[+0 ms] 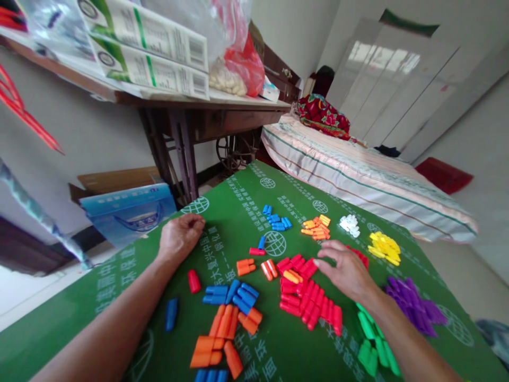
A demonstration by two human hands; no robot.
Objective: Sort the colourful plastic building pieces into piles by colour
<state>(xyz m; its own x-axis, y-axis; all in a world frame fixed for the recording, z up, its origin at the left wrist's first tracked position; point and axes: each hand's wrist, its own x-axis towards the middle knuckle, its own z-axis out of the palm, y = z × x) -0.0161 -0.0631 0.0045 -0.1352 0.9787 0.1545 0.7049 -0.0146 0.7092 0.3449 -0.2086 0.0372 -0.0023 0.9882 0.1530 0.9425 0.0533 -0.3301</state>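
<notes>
On a green table mat, small plastic caps lie grouped by colour. My left hand [182, 233] rests near the mat's left edge, its fingers curled together; whether anything is inside is hidden. My right hand [345, 268] is over the right end of the red caps [312, 297], fingers apart, its fingertips beside the pile. A few orange caps [292, 276] lie on the red ones. Nearer my left arm are a single red cap [194, 281] and a blue cap [171, 314]. Blue caps [245, 297] and orange caps [226, 322] lie between my arms.
Farther back are small blue caps [278, 222], light orange caps [317, 228], white caps [350, 225] and yellow caps [384, 248]. Purple caps [411, 305] and green caps [371, 329] lie right. A wooden table [238, 113] with boxes and a bed [358, 170] stand beyond.
</notes>
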